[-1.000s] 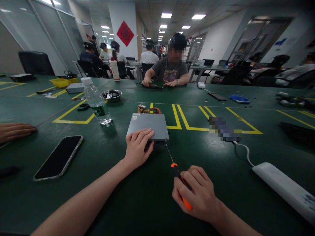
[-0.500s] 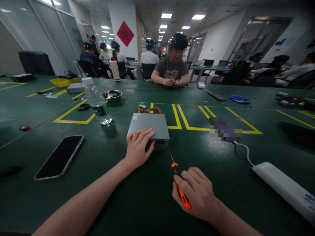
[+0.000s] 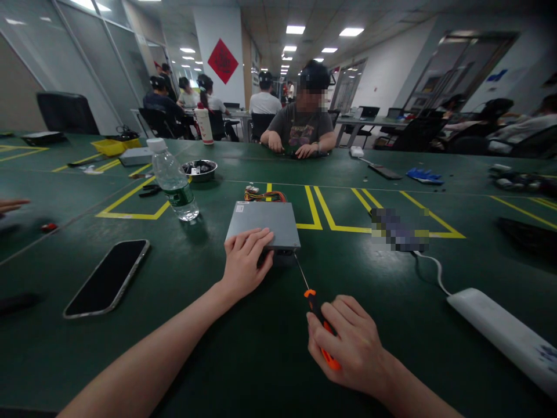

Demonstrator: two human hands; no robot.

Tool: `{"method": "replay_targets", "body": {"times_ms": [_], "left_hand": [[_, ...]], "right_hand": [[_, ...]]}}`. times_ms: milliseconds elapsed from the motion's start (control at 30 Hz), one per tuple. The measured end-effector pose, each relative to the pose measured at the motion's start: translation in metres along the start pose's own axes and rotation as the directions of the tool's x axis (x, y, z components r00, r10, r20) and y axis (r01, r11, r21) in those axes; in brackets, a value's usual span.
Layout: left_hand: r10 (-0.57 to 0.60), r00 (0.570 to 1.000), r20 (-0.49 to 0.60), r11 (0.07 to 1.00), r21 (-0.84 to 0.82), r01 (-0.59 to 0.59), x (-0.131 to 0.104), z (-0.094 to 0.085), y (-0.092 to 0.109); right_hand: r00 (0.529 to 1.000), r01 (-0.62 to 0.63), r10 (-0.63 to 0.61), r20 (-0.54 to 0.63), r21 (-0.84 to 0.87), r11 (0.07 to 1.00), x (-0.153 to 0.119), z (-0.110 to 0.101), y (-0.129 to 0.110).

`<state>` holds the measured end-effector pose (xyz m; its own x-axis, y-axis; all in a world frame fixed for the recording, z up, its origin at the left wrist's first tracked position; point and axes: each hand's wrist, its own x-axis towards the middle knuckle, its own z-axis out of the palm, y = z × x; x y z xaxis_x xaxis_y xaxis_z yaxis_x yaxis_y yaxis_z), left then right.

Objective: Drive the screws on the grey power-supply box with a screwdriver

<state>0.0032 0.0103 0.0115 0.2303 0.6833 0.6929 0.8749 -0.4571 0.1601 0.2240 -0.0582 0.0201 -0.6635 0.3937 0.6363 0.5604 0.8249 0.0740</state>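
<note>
A grey metal computer power supply [image 3: 281, 222] lies flat on the green table, its bundle of coloured cables [image 3: 265, 196] at the far side. My left hand [image 3: 244, 258] is on its near left corner, fingers over the top and thumb against the front side, holding it down. In my right hand [image 3: 346, 342] is an orange and black screwdriver [image 3: 311, 301], gripped by its handle. Its thin shaft slants up and left, and the tip meets the near right corner of the power supply. The tip's exact seat is too small to make out.
A water bottle [image 3: 174, 183] and a smartphone [image 3: 108, 278] stand and lie to the left. Behind is a metal bowl [image 3: 200, 170] with dark parts. At right lies a white power strip [image 3: 496, 331]. A person [image 3: 300, 125] sits opposite; another person's hand [image 3: 13, 205] shows at the left edge.
The screwdriver handle has turned slightly in my right hand, its tip still at the corner. My left hand stays put. Another person's hand has come in at left; the person opposite has parted their hands.
</note>
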Motion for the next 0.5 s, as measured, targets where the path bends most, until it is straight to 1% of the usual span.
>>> {"method": "replay_targets", "body": {"times_ms": [200,367,433,500], "left_hand": [[0.000,1.000,-0.001,1.000,0.003,0.000,0.0000,0.0004,0.0003],[-0.003,1.000,-0.006,1.000,0.000,0.003,0.0002,0.0017,-0.0003],[-0.001,1.000,-0.009,1.000,0.003,0.001,0.0003,0.0019,-0.0003],[0.000,1.000,-0.009,1.000,0.005,0.000,0.0004,0.0018,-0.0002]], "right_hand": [[1.000,0.004,-0.004,0.007,-0.027,1.000,0.0041,-0.0046,-0.0018],[0.999,-0.019,0.022,0.049,-0.060,0.998,0.0020,-0.0033,-0.0011],[0.997,-0.029,0.032,0.077,-0.046,0.999,0.0014,-0.0024,-0.0014],[0.992,-0.069,0.070,0.101,-0.011,0.998,0.0030,-0.0036,-0.0023]]}}
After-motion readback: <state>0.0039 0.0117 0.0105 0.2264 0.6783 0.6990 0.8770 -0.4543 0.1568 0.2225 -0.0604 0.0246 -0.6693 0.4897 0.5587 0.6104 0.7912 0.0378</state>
